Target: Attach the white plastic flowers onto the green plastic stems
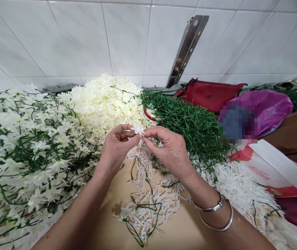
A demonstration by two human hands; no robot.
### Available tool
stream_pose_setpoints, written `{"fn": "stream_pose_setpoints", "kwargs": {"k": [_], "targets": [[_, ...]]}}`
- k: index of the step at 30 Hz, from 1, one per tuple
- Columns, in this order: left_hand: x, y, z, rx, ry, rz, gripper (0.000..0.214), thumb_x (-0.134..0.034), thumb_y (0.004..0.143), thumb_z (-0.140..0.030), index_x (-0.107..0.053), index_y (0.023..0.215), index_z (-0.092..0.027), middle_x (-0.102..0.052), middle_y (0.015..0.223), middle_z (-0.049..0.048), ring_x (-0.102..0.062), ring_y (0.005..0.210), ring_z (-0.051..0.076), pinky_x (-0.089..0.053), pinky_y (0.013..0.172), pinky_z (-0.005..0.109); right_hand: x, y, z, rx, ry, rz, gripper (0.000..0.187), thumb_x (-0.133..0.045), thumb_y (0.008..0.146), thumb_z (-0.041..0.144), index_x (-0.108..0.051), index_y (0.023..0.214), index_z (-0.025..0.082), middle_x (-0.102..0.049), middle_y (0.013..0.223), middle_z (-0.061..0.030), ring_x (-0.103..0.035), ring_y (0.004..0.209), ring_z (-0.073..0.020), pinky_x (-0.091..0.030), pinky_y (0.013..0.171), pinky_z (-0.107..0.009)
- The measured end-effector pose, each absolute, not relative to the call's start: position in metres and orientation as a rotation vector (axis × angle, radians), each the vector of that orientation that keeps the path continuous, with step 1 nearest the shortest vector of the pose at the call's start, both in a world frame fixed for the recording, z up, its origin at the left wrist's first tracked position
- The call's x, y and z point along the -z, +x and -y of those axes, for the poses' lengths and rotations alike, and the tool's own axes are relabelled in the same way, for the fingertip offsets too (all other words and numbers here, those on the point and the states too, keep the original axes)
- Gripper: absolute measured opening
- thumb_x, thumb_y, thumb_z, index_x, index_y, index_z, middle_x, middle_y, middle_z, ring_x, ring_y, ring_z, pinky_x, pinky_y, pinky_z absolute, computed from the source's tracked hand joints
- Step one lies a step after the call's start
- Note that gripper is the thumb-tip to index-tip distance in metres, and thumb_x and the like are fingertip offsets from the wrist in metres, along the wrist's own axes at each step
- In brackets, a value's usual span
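Between my two hands, over the middle of the table, is a small white artificial flower (137, 130). My left hand (117, 144) pinches it between thumb and fingers, and a bit of green stem shows by the curled fingers. From the other side, my right hand (168, 147) is closed in a pinch at the flower's edge; whether a smaller part is also in its fingertips is hidden. Below the hands, thin white stamen-like pieces (148, 194) lie scattered with several green stems (151, 208). Behind the hands rises a heap of loose cream petals (106, 104).
Finished-looking white flowers on stems (33, 156) are piled at the left. Green plastic stems (192, 121) form a heap behind my right hand, and more white pieces (239, 180) lie right. Farther back are a red purse (211, 93), a purple bag (273, 107) and a metal bracket (187, 48).
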State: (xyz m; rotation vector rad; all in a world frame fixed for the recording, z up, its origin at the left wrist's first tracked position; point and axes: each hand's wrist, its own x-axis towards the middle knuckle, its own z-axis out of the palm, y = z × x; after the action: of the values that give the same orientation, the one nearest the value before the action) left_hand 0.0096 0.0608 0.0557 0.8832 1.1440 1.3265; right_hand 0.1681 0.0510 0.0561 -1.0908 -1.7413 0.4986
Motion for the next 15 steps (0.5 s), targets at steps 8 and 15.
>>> {"fn": "stream_pose_setpoints", "kwargs": {"k": [8,15], "targets": [[-0.0551,0.0109,-0.0601,-1.346,0.916,-1.129,0.044,-0.093,0.047,-0.024,-0.064,0.08,-0.019,-0.064,0.067,-0.0059,-0.059,0.063,0.009,-0.046,0.062,0.02,-0.0573,0.1662,-0.0505,-0.637,-1.084,1.679,0.004,-0.067,0.083,0.021,-0.071,0.083,0.023,-0.078,0.086,-0.0012,-0.073,0.081,-0.0176,-0.058,0.08,-0.034],[-0.0543,0.0136,-0.059,-1.356,0.97,-1.163,0.041,-0.089,0.052,-0.025,-0.062,0.083,-0.019,-0.062,0.069,-0.0065,-0.054,0.06,0.008,-0.041,0.059,0.019,-0.053,0.1617,-0.0502,-0.75,-1.126,1.541,0.003,-0.068,0.082,0.023,-0.07,0.081,0.021,-0.076,0.081,-0.0019,-0.071,0.076,-0.0168,-0.057,0.076,-0.032]]}}
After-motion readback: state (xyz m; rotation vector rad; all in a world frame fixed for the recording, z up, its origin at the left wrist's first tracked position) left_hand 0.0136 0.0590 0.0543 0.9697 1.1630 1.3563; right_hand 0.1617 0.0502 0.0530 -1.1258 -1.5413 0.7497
